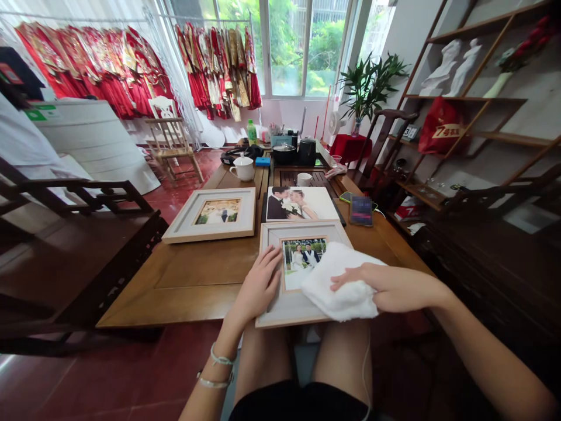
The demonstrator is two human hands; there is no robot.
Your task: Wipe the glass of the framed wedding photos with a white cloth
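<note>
A light wooden picture frame with a couple's photo behind a wide pale mat lies at the table's near edge, its front over my lap. My left hand rests along the frame's left side, fingers stretched out over the border. In my right hand a folded white towel is pressed onto the frame's right half, covering part of the photo and mat. Just beyond lies an unframed wedding photo print. A second framed picture lies flat to the left.
A wooden table carries a white lidded cup, a small white cup, a blue box, a black kettle and a phone at right. Dark wooden chairs flank both sides. Red garments hang behind.
</note>
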